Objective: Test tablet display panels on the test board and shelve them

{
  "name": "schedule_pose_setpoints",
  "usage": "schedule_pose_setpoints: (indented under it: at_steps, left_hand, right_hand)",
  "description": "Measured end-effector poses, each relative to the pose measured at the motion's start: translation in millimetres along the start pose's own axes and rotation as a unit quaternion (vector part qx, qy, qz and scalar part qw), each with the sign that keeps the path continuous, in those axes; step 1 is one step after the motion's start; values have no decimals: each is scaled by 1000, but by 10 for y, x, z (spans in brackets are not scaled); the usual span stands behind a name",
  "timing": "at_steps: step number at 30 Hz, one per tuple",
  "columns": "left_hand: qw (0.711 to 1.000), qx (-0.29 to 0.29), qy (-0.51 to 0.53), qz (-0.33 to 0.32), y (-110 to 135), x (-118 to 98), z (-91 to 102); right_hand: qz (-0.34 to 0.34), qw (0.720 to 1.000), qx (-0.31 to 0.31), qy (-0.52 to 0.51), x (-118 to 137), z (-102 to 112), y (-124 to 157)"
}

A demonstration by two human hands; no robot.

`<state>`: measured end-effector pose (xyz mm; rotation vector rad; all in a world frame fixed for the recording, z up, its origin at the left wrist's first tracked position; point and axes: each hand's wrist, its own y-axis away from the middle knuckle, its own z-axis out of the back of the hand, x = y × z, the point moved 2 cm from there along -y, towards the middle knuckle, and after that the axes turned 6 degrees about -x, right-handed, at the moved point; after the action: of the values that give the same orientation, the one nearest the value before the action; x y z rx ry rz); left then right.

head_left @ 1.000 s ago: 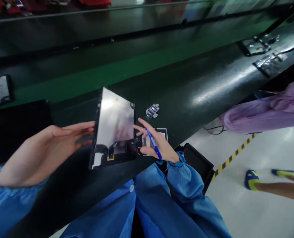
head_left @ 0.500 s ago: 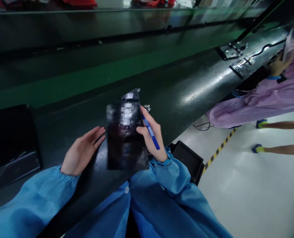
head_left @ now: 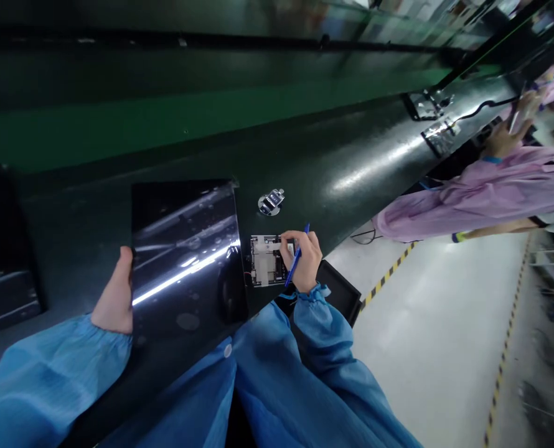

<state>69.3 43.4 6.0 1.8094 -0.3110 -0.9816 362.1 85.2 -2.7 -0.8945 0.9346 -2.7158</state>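
Observation:
A glossy black screen panel, with a film-like sheen and bright reflections, is in front of me. My left hand grips its left edge; the thumb shows and the other fingers are hidden behind the panel. Right of it lies a circuit board with pale tape strips. My right hand has a blue pen held slantwise among its fingers. Its thumb and index fingertips are at the board's right side. Above the board sits a small round metal piece with a clip-like part.
Another dark panel lies at the left on the dark bench. A black tray is below the bench's right edge. Rightward, a co-worker in a pink gown handles something near several parts on the bench.
The panel, before in my right hand and tilted, is now further left in my left hand. My right hand has moved off it to the circuit board, which has come into view.

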Motion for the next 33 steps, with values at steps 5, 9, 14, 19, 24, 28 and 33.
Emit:
schedule_pose_setpoints:
  at_steps: [5, 9, 14, 19, 24, 28, 33]
  left_hand:
    - [1000, -13, 28, 1, -14, 30, 7]
    - [999, 7, 32, -2, -53, 41, 36]
    - [999, 24, -6, 20, -162, 30, 136]
    - [998, 35, -2, 54, -142, 33, 120]
    - [994, 29, 48, 92, 45, 55, -37]
    - [994, 37, 62, 79, 94, 54, -88]
    - [994, 59, 71, 66, 85, 65, -86]
  right_hand:
    - [42, 999, 26, 13, -110, -42, 87]
    - [41, 998, 43, 11, -82, -53, 81]
    - [58, 995, 71, 28, -94, -56, 79]
    - [49, 996, 64, 25, -41, -28, 66]
    - [-39, 994, 67, -77, 354, 5, 18]
    - [-40, 945, 256, -202, 678, -112, 28]
    - [-80, 926, 255, -268, 749, -215, 142]
